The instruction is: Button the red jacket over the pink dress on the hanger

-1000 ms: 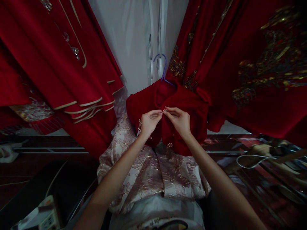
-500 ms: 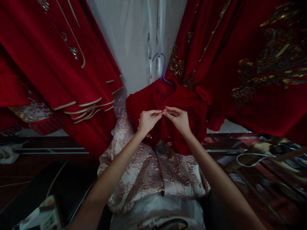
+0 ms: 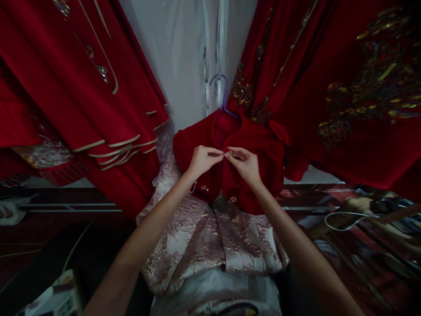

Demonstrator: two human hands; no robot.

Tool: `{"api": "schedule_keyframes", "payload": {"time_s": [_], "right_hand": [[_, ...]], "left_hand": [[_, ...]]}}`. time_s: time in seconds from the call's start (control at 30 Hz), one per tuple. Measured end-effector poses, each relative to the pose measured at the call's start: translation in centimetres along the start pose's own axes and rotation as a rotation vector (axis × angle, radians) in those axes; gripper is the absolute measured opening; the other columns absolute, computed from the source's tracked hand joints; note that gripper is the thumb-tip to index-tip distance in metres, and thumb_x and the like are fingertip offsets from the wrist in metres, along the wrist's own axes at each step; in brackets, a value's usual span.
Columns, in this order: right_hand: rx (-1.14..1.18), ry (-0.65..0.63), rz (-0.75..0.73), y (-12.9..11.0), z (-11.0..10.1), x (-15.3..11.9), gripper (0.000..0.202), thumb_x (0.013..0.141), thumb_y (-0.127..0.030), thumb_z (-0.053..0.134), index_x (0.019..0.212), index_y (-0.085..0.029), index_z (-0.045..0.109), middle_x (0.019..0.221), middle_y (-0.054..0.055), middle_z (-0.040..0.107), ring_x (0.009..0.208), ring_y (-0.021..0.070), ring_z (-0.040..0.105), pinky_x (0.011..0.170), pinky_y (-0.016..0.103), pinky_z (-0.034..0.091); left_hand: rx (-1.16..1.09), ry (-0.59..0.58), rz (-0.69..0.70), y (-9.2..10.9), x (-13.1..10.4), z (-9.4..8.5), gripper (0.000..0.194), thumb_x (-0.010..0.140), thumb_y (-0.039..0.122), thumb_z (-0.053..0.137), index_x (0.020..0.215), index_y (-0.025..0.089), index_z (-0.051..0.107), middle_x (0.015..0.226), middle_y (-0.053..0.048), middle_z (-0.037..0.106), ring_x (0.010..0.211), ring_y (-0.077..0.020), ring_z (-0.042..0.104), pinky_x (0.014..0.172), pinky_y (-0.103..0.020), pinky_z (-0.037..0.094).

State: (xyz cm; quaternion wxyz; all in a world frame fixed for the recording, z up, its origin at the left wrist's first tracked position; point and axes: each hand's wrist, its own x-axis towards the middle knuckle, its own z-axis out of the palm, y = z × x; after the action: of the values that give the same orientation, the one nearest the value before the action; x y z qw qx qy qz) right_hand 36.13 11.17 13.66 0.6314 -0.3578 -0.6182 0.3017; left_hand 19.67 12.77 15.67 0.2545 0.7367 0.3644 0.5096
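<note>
A small red jacket (image 3: 259, 175) lies over pale brocade cloth (image 3: 194, 237) in the middle, with a purple hanger (image 3: 225, 94) at its neck opening. My left hand (image 3: 203, 161) and my right hand (image 3: 245, 163) meet at the top of its front opening, fingertips pinched close together. Both pinch the jacket's front edge; a small beaded flower ornament shows at the right fingertips. Further beaded flowers (image 3: 232, 199) sit lower on the jacket front. Exactly what lies between the fingertips is too small to make out.
Red garments with pale trim (image 3: 75, 87) hang at the left, and sequined red garments (image 3: 302, 118) at the right. A power strip (image 3: 67, 294) is at lower left. A wooden frame and white cable (image 3: 348, 213) are at right.
My left hand has shifted slightly up, its wrist a little higher. The right hand stays almost in place, and both remain pinched at the jacket's opening.
</note>
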Motion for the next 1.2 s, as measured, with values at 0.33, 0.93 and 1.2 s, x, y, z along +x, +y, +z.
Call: {"api": "schedule_keyframes", "payload": {"time_s": [0.33,0.93,1.2], "right_hand": [[0.055,0.058,0.061,0.5,0.1,0.6,0.038,0.066,-0.039,0.076,0.096,-0.017,0.065,0.096,0.008,0.07,0.089,0.018,0.067,0.086,0.034,0.054],[0.05,0.012,0.108,0.9,-0.6,1.1,0.042,0.064,-0.038,0.077,0.099,-0.017,0.066,0.097,0.008,0.07,0.089,0.018,0.066,0.088,0.036,0.052],[0.117,-0.073,0.111,0.8,-1.0,0.5,0.049,0.066,-0.038,0.077,0.108,-0.018,0.064,0.096,0.007,0.069,0.087,0.0171,0.066,0.089,0.037,0.053]], "left_hand": [[-0.132,0.107,0.03,-0.4,-0.5,1.9,0.016,0.074,0.025,0.067,0.087,0.018,0.073,0.089,-0.006,0.071,0.073,-0.0153,0.068,0.073,-0.031,0.057],[0.144,0.033,0.173,-0.2,0.4,1.0,0.014,0.077,0.024,0.065,0.086,0.025,0.075,0.088,-0.005,0.072,0.077,-0.0177,0.067,0.079,-0.033,0.054],[-0.174,0.175,0.088,-1.0,-1.4,2.7,0.021,0.08,0.032,0.063,0.094,0.02,0.071,0.096,-0.006,0.066,0.084,-0.0139,0.065,0.076,-0.026,0.056]]}}
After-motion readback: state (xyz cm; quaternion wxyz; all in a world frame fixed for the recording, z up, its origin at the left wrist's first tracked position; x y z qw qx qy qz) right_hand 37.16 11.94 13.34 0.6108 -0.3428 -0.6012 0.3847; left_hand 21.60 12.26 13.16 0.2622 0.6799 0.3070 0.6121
